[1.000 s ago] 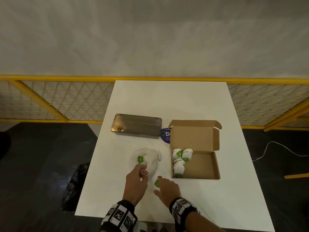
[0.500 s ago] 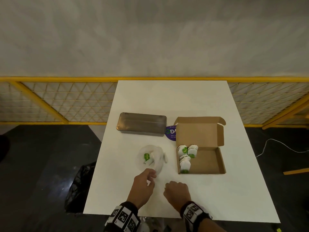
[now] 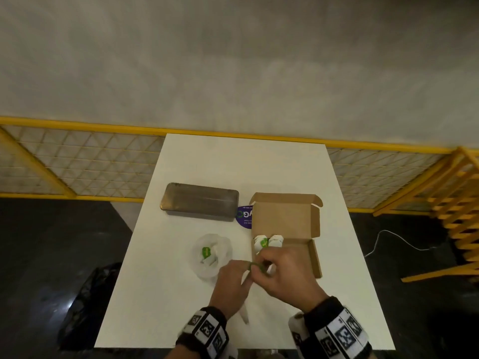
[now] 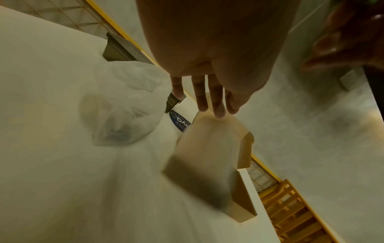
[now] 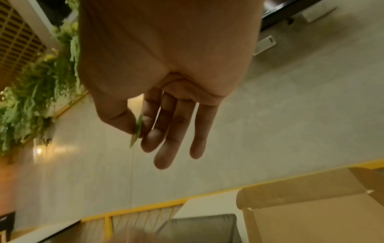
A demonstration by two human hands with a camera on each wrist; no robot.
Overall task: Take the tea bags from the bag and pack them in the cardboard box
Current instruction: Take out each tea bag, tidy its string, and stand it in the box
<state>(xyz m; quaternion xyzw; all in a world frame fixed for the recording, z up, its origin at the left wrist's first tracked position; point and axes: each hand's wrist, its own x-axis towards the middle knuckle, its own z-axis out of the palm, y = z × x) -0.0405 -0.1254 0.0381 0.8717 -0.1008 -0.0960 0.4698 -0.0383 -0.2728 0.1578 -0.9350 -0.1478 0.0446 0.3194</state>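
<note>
Together, both hands (image 3: pixel 259 277) above table (image 3: pixel 344 294)

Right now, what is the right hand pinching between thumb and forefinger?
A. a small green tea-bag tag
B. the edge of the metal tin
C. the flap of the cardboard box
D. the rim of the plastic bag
A: the right hand pinches a thin green tag between thumb and forefinger, with a string hanging below it.

The right hand (image 5: pixel 166 92) pinches a thin green paper tag (image 5: pixel 137 129) between thumb and forefinger — the other fingers (image 5: pixel 199 131) hang straight. A fine string drops from the tag. Below lie the open brown cardboard box (image 5: pixel 311 212) and a grey metal tin (image 5: pixel 199 228) — leafy green plants (image 5: pixel 37 92) at left.
</note>
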